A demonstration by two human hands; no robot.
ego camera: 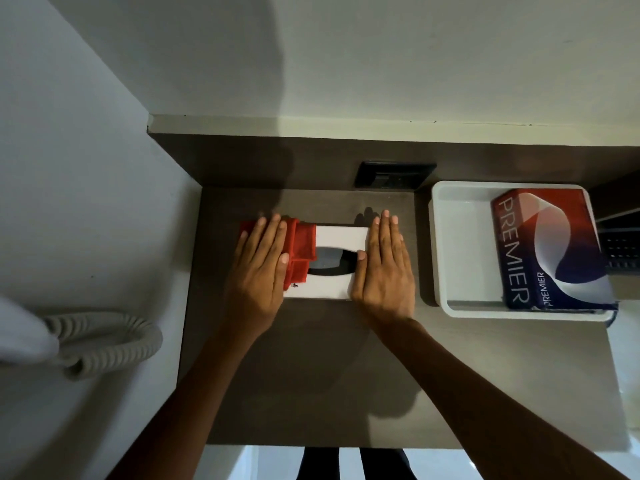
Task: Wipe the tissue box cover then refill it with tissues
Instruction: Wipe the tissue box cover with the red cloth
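Tissue box cover [332, 237] sits flat on the dark surface [311, 375] directly between the hands, touching both. Long axis runs left-right, so the hands bracket its short ends; oval slot [330, 263] faces up at the camera. Left hand [258, 268] is spread flat, fingers together, pressing a folded red cloth [303, 245] onto the cover's left end, cloth overlapping the slot edge. Right hand [382, 268] is flat and open on the right end, thumb tip at the slot rim; looks like it's just steadying. Judgement: wiping step underway, and the natural stroke is along the long axis, left to right toward the bracing hand. Refill pack [550, 251] lies in a white tray [438, 244] just beyond the right hand, so that hand is nearer.
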